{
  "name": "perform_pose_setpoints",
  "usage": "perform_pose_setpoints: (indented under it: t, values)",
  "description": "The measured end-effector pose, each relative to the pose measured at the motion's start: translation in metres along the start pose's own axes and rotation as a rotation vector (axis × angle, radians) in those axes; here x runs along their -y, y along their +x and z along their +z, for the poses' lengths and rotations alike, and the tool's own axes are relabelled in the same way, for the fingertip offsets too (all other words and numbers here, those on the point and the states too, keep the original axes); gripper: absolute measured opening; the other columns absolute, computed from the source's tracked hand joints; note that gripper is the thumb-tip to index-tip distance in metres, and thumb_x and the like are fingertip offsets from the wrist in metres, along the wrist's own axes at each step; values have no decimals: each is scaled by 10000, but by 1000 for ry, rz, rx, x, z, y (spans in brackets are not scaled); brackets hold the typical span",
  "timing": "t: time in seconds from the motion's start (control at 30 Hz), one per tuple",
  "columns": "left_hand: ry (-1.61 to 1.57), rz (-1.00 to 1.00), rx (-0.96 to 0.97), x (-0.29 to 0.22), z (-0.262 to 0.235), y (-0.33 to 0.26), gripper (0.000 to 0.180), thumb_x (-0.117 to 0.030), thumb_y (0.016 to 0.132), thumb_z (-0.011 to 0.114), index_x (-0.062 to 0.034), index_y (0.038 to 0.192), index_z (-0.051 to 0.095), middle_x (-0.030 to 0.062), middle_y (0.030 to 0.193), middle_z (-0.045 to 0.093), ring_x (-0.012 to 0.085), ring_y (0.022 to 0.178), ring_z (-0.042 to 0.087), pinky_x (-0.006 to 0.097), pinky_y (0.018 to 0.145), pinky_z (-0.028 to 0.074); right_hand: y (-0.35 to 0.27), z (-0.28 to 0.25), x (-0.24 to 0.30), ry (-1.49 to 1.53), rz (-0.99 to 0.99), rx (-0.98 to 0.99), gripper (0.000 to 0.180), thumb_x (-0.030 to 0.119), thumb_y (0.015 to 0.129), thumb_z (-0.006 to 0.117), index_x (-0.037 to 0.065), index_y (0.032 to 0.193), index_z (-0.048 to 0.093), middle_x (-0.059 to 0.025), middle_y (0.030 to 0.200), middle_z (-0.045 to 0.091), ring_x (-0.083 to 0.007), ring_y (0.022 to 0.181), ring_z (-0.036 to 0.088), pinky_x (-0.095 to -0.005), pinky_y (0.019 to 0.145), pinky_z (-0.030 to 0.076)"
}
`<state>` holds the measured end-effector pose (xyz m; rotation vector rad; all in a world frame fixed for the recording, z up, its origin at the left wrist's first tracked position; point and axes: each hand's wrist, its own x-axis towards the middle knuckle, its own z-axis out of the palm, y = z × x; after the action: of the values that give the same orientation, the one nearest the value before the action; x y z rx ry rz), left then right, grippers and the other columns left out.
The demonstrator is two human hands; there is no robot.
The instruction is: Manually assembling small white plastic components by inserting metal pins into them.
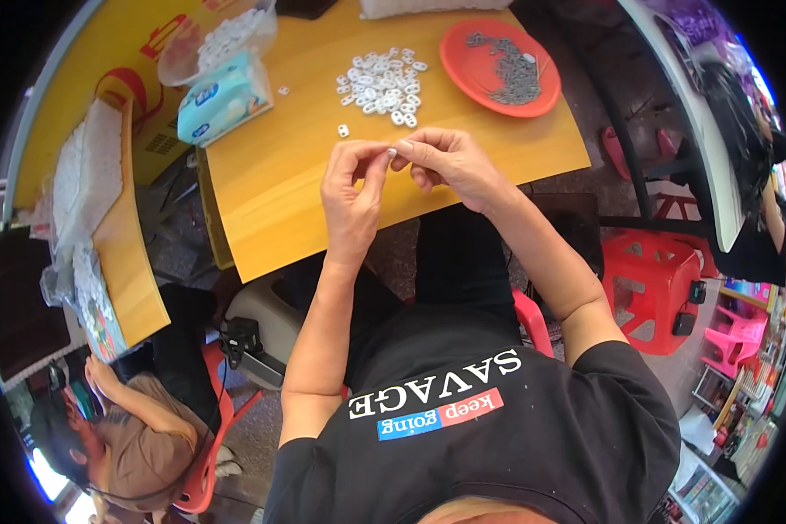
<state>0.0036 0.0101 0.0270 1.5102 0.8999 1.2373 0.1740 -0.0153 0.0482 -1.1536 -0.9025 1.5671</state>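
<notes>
Above the table's near part, my left hand [355,185] and my right hand [444,163] meet at their fingertips. Between them sits a small white plastic piece [392,153], mostly covered by the fingers. My left thumb and forefinger pinch it, and my right thumb and forefinger close on it from the other side. Just beyond my hands lies a loose pile of white two-holed plastic pieces [381,83]. One single white piece [343,131] rests apart, nearer my left hand. At the far right, a red plate [463,74] holds many small grey metal parts [517,77].
A tissue pack [227,100] and a clear tub of white pieces [236,39] stand at the table's [271,201] far left. Another person [140,437] sits at a side table on the left. Red stools [646,279] stand to the right.
</notes>
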Motion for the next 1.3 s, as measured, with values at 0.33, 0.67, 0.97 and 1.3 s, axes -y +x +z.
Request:
perform_pose_setpoints:
  t: [0.33,0.67,0.97,1.3]
  values:
    - [-193,-13,20,0,15,-7,136,55,910,611,-1,1033,631,53,999,595,109,895,594,236,798,492,-4,-4,-8,290,-13,86,195,105,896,698,30,1072,663,-14,890,669,-55,681,591,-221,629,525]
    - [-385,-141,-24,9,20,-9,114,-38,955,602,-2,1060,628,33,1044,583,97,930,570,231,827,467,-3,6,-17,220,-247,-85,183,84,913,674,-21,1060,643,-67,920,678,-82,716,614,-228,651,527]
    - [-364,-240,-55,17,7,-1,123,-63,959,603,0,1064,599,63,959,663,129,854,639,253,816,507,1,-58,31,-795,-560,-291,87,54,865,696,1,934,697,-6,817,630,-51,661,528,-210,591,433]
    - [-325,-238,1,18,6,0,100,-33,961,577,5,1052,596,62,986,621,127,873,615,259,820,492,19,-166,77,-1383,-484,-381,120,121,859,679,26,932,681,-77,817,610,-181,656,569,-303,629,462]
